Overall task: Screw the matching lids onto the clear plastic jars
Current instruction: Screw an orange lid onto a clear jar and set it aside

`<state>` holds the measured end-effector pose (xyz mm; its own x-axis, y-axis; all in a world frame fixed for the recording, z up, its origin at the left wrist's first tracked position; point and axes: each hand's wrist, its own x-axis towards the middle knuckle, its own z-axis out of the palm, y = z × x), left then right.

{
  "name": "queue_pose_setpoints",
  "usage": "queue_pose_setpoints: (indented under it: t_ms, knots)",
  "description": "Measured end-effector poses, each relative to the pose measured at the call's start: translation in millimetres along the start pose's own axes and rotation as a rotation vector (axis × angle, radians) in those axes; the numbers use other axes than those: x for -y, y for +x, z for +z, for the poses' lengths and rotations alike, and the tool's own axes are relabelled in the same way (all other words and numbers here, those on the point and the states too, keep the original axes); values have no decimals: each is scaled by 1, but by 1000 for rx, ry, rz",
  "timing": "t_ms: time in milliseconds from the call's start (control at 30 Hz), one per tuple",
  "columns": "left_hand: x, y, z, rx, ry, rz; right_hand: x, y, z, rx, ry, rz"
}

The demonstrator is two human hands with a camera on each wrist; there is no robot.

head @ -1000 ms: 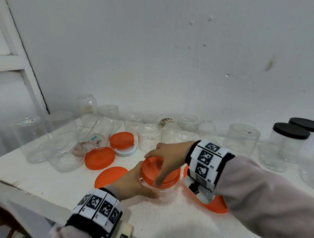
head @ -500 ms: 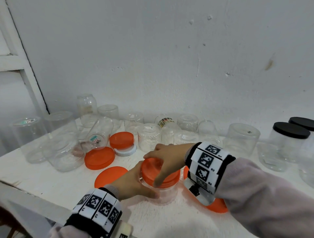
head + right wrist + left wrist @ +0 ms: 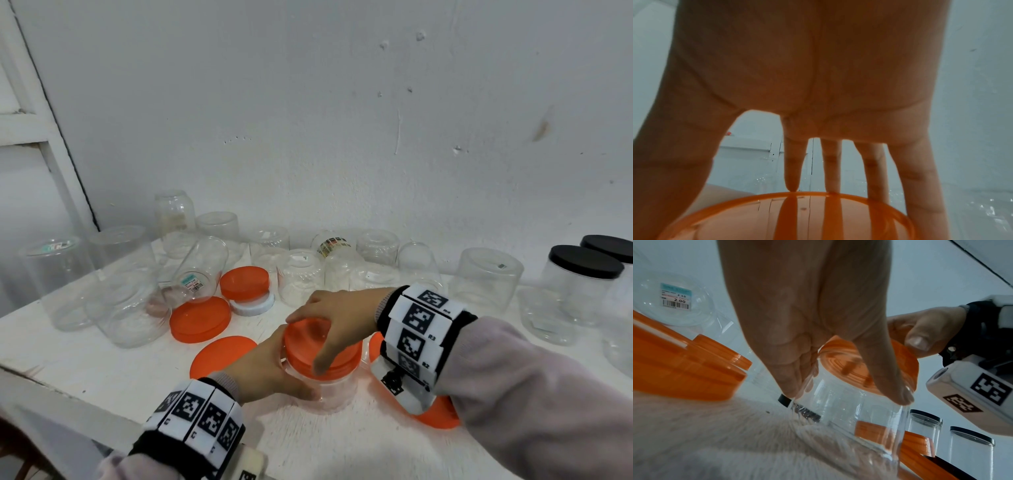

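A small clear plastic jar (image 3: 337,394) stands near the table's front edge, with an orange lid (image 3: 308,342) on its mouth. My left hand (image 3: 270,373) grips the jar's body from the left; thumb and fingers wrap its wall (image 3: 849,402). From above, my right hand (image 3: 337,318) grips the lid, thumb on the near rim and fingers spread over the far rim (image 3: 791,188). The lid (image 3: 789,216) fills the bottom of the right wrist view. How far the lid sits on the thread is hidden.
Loose orange lids (image 3: 200,318) (image 3: 244,283) (image 3: 219,356) and a white lid (image 3: 253,306) lie left of the jar; another orange lid (image 3: 442,416) lies under my right wrist. Several clear jars (image 3: 301,277) line the wall. Black-lidded jars (image 3: 582,281) stand far right.
My right hand has shifted slightly on the orange lid. The left hand and the jar stay in place.
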<state>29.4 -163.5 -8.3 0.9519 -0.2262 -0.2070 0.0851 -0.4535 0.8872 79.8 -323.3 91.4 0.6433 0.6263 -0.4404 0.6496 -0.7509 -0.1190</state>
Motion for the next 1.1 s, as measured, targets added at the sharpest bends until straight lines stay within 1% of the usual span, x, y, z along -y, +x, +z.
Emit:
queue_pose_setpoints:
  t_ms: [167,333,500,600,667,733,800,900,967,1100]
  knots:
    - [-1,1,-1,7,0,-12,0,3,3,-17,-57,63]
    - [0,0,-1,4,-2,-18,0,4,0,35,-59,36]
    - [-1,0,1,-7,-11,-14,-1,2,5,-35,-27,82]
    - [-1,0,1,-15,-1,-5,2,2,15,-121,-10,137]
    - [-1,0,1,-12,13,-1,2,2,18,-122,-3,147]
    - [0,1,0,-12,21,6,2,-1,16,-57,-19,111]
    - [0,1,0,-14,19,1,2,-4,12,-12,-34,45]
    - [1,0,1,-12,-6,2,1,-3,9,-1,-26,-4]
    - [0,0,0,-10,-2,1,1,-1,11,-25,-31,24]
    - [-2,0,0,7,17,-15,0,0,14,-93,-7,134]
